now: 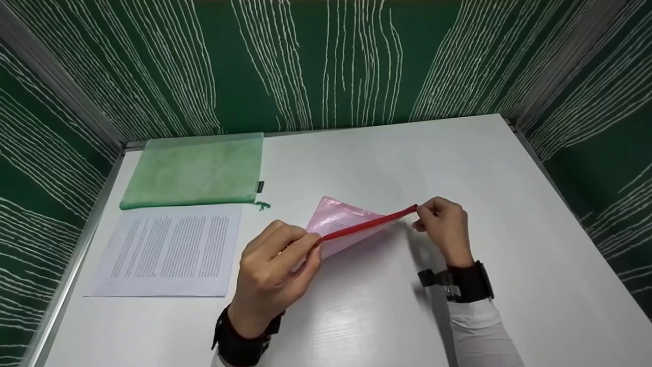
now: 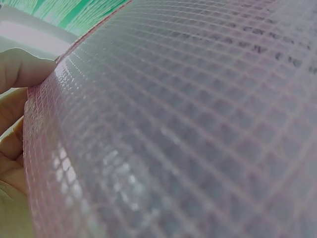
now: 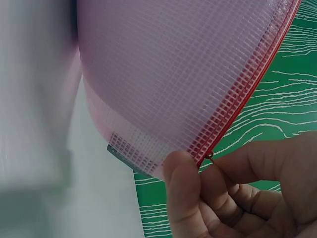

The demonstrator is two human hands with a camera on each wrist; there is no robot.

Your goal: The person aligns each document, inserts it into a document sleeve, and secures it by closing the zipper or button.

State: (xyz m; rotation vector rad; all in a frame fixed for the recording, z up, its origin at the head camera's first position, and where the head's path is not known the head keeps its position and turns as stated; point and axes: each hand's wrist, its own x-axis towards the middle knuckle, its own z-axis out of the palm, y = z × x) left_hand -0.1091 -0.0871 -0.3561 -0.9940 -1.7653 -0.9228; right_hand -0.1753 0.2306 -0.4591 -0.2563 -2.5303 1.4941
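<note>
A pink mesh zip pouch (image 1: 346, 216) with a red zip edge (image 1: 369, 224) is held up between both hands, its zip edge slanting upward to the right. My left hand (image 1: 277, 265) pinches the zip edge's left end between thumb and fingers. At the other end, my right hand (image 1: 444, 227) pinches the corner by the zip. A small red zip pull (image 3: 210, 155) shows right at its fingertips in the right wrist view. Through the mesh pouch (image 2: 173, 129), printed text shows faintly in the left wrist view. A dark tag (image 3: 126, 156) sits on the pouch's side edge.
On the white table (image 1: 535, 204), a green zip pouch (image 1: 198, 168) lies at the back left, with a green cord (image 1: 262, 205) at its corner. In front of it lies a printed sheet of paper (image 1: 168, 250). Green walls with white lines (image 1: 351, 61) surround the table.
</note>
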